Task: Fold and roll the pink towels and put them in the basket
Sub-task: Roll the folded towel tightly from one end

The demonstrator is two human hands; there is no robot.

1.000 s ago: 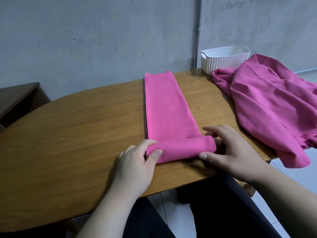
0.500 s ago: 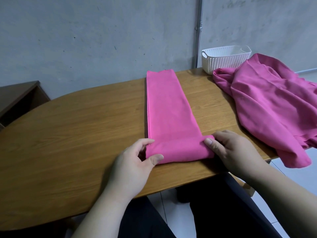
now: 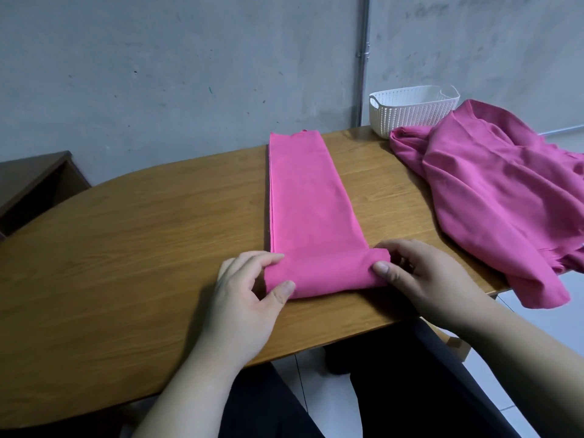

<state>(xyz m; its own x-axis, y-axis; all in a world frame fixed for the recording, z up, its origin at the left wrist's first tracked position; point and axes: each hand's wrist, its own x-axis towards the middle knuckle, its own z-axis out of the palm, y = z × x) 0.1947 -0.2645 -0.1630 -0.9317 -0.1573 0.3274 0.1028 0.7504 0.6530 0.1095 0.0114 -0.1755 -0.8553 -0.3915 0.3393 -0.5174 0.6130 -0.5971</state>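
L hand (image 3: 249,292) and R hand (image 3: 420,279) each pinch one end of the roll (image 3: 328,275), thumb on the near side, fingers curled over the top. One hand per end prob. keeps the roll even so it doesn't cone out. The roll sits between the 2 grips, on the table (image 3: 142,248) close to its front edge.

The rest of the towel (image 3: 306,197), folded into a long narrow strip, runs flat straight ahead of the grips toward the wall. It's laid lengthwise, prob. so the roll can be pushed fwd in one line. Layers look lined up; far end slightly uneven.

Judgement: rolling step, early. Only a short bit is wound, most of the strip to go.

The basket (image 3: 410,112) is far ahead and to the R of the R hand, well apart; inside mostly hidden, no pink seen in it. The pile (image 3: 493,191) of unfolded pink towels is R of the R hand, near but not touching, part hanging off the table edge, its far end just in front of the basket. Prob. parked there to keep the rolling lane free.
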